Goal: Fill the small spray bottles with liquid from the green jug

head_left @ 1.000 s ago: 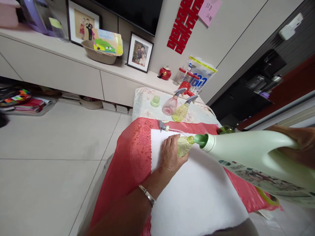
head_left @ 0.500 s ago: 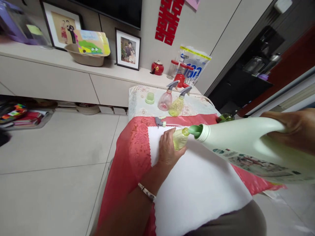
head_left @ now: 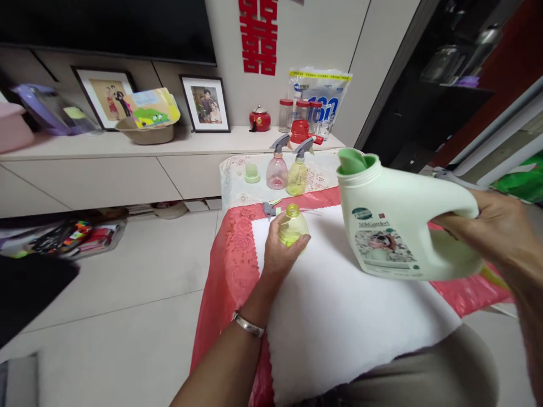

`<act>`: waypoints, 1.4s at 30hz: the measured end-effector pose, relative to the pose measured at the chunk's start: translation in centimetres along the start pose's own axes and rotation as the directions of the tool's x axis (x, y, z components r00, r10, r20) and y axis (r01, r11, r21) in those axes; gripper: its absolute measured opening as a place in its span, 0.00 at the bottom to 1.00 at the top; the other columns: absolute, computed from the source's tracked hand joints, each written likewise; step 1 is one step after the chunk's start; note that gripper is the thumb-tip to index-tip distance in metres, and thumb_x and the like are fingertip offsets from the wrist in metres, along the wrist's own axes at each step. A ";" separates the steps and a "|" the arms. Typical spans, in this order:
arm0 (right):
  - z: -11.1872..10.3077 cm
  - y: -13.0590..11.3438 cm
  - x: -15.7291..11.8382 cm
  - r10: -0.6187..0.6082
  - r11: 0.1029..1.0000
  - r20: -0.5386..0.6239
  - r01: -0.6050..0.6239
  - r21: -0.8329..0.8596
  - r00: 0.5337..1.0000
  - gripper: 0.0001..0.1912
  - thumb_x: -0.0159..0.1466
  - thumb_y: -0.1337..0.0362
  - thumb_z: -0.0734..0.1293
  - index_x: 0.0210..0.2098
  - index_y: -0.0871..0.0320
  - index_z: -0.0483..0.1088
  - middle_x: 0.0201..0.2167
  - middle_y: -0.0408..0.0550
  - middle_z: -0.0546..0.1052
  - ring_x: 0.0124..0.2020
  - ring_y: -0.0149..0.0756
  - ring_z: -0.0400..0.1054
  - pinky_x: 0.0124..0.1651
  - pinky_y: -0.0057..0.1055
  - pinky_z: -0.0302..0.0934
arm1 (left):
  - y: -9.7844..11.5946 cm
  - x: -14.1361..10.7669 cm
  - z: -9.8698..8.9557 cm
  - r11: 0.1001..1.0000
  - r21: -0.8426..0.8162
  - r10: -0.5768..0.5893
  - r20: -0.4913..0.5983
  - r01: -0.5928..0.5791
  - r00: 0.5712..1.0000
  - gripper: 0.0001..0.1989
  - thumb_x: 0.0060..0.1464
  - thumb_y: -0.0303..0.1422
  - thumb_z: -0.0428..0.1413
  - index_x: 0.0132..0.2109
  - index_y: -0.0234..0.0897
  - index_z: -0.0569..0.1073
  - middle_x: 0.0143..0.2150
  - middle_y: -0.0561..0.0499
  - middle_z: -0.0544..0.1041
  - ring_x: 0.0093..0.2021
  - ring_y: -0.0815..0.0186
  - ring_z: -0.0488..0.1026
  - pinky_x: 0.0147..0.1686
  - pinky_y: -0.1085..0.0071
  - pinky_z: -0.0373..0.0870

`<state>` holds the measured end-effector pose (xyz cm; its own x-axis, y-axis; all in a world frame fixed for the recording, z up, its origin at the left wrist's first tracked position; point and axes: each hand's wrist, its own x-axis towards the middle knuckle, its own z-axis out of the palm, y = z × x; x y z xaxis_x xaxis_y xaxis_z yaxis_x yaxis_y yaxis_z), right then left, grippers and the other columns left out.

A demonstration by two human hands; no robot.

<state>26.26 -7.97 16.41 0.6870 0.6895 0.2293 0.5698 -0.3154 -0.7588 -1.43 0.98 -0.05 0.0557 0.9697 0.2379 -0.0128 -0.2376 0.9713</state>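
Observation:
My left hand [head_left: 282, 246] is wrapped round a small yellow bottle [head_left: 292, 224], which stands upright, uncapped, with some liquid low inside. In my right hand [head_left: 487, 220] is the handle of a large pale green jug [head_left: 386, 226], its open green spout facing up, to the right of the bottle. A grey spray head [head_left: 269, 210] lies behind my left hand on the red cloth. Farther back stand a pink spray bottle [head_left: 277, 171] and a yellow spray bottle [head_left: 297, 176], both with grey heads, beside a green cap [head_left: 251, 173].
A white cloth [head_left: 339, 328] lies over the red cover [head_left: 229, 243]. Behind the table, a long cabinet [head_left: 106, 181] carries framed photos, a basket [head_left: 146, 133], a red pot [head_left: 259, 120], red-lidded jars and a plastic bag [head_left: 320, 96].
The jug has tipped back from pouring position to nearly upright, its spout now away from the bottle. The small bottle has gone from tilted to upright in my left hand. The view has shifted.

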 end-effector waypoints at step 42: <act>7.2 8.9 -0.2 0.072 0.915 -0.155 -0.003 0.403 0.985 0.14 0.40 0.59 0.69 0.20 0.63 0.64 0.17 0.43 0.65 0.20 0.27 0.57 0.20 0.22 0.52 | -0.2 -0.2 0.6 0.994 0.106 0.015 0.089 -0.024 0.996 0.40 0.43 0.33 0.65 0.62 0.39 0.60 0.61 0.40 0.69 0.63 0.52 0.67 0.62 0.55 0.64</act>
<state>27.97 -6.26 5.20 0.7878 0.5557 0.2658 0.3372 -0.0279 -0.9410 -0.88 0.78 -0.25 0.1441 0.9572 0.2510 0.0918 -0.2655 0.9597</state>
